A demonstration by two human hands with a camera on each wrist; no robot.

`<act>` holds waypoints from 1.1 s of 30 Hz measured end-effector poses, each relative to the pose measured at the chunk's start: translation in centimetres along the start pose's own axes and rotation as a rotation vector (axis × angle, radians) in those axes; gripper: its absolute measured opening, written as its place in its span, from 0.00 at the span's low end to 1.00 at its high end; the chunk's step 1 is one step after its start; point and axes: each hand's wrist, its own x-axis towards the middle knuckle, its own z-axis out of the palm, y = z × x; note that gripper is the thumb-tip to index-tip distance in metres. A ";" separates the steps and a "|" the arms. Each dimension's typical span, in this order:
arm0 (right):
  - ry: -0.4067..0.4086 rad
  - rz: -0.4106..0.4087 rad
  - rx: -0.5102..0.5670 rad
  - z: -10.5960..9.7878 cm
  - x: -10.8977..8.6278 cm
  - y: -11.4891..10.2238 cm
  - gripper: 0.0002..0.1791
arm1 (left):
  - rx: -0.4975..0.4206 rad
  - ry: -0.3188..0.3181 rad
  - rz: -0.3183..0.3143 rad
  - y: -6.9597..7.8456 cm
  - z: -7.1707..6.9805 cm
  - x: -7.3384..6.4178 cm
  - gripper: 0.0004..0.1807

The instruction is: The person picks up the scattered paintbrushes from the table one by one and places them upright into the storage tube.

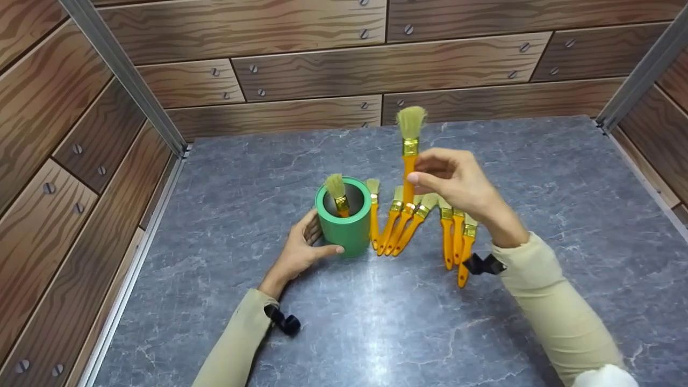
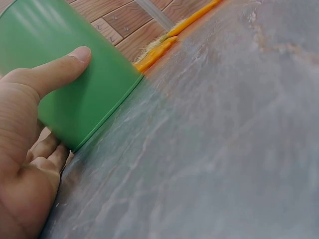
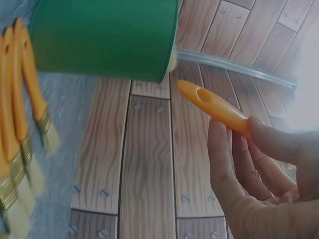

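Note:
A green cylindrical can (image 1: 346, 236) stands upright on the table with a paintbrush (image 1: 336, 188) inside, bristles up. My left hand (image 1: 298, 248) holds the can from its left side, the thumb (image 2: 65, 69) across the front and the fingers behind. My right hand (image 1: 459, 180) pinches a second paintbrush (image 1: 410, 146) by its orange handle, bristles up, raised to the right of the can. In the right wrist view the end of that handle (image 3: 212, 104), with its hole, points toward the can.
One paintbrush (image 1: 374, 223) lies close along the can's right side. Several more paintbrushes (image 1: 398, 228) fan out beside it, and another group (image 1: 457, 236) lies under the right forearm, partly covered. Wood-patterned panels (image 1: 322, 75) wall in the grey marbled table (image 1: 242, 188).

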 end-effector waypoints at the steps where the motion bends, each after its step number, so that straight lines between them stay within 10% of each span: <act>1: -0.001 -0.008 0.009 0.3 0.2 -0.1 0.13 | -0.002 -0.002 0.000 0.0 0.0 0.0 0.58; 33: -0.042 -0.094 -0.077 7.0 3.5 0.0 0.09 | 0.007 -0.007 0.005 0.0 0.0 0.0 0.58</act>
